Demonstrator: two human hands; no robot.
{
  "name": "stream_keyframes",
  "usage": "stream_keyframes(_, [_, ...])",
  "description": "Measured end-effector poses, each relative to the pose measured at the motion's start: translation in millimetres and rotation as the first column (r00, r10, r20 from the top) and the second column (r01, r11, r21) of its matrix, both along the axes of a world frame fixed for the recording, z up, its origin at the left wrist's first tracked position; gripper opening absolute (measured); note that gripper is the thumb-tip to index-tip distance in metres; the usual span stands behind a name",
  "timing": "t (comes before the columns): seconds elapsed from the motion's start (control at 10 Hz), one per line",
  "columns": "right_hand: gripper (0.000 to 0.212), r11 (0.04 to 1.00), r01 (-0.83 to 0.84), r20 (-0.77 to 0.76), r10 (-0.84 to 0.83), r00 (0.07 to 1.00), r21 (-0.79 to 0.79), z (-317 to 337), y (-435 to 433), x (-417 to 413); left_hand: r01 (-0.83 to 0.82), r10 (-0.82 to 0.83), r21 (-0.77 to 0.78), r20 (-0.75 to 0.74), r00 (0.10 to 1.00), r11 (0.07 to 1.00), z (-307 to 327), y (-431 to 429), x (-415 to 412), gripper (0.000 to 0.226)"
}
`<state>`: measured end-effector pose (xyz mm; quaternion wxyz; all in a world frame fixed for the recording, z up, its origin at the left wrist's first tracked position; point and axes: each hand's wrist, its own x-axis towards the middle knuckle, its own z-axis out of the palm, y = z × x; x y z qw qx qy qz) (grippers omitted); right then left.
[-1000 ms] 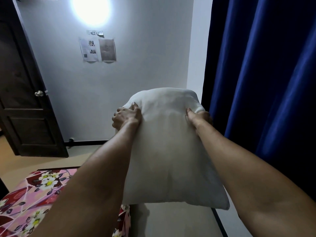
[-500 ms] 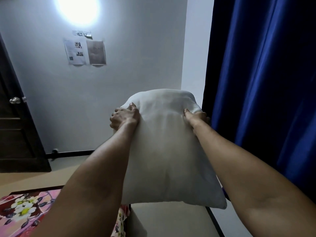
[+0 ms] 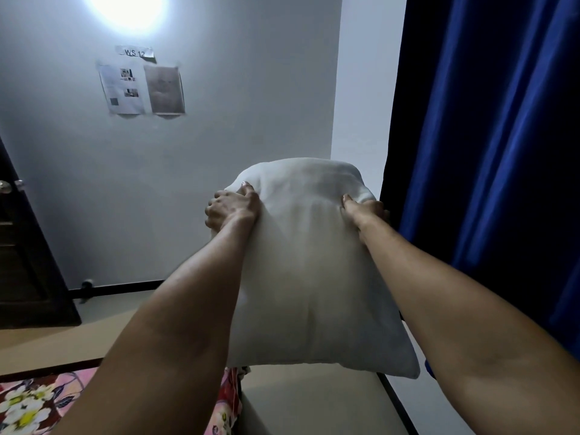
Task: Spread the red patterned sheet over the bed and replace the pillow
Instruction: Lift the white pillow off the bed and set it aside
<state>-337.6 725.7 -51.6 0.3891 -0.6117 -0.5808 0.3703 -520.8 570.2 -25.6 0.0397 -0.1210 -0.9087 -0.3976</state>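
pillow (image 3: 314, 262): white, held upright in the air
left hand (image 3: 230, 210): fingers gripping its left edge
right hand (image 3: 365, 211): fingers gripping its right edge

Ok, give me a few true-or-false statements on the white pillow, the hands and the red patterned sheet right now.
1. The left hand and the right hand both grip the plump white fabric pillow. True.
2. The red flower-patterned sheet shows at lower left. True.
3. The pillow rests on that sheet. False: it is held up in the air.
4. The dark blue pleated curtain hangs on the left. False: it hangs on the right.
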Motion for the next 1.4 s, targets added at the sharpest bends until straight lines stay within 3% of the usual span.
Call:
stream_keyframes(0.4, [0.095,1.0,-0.024,0.013,0.024,1.0,-0.012,-15.7,62.0,-49.7,-0.018,0.018,-0.019,0.003,1.0,1.0,-13.0,56.8,-44.6,0.074])
stream_keyframes(1.4, [0.088,0.992,-0.118,0.107,0.122,0.987,-0.048,-4.8,312.5,-140.3,-0.034,0.035,-0.032,0.03,0.999,0.999,-18.5,324.4,-144.9,0.074])
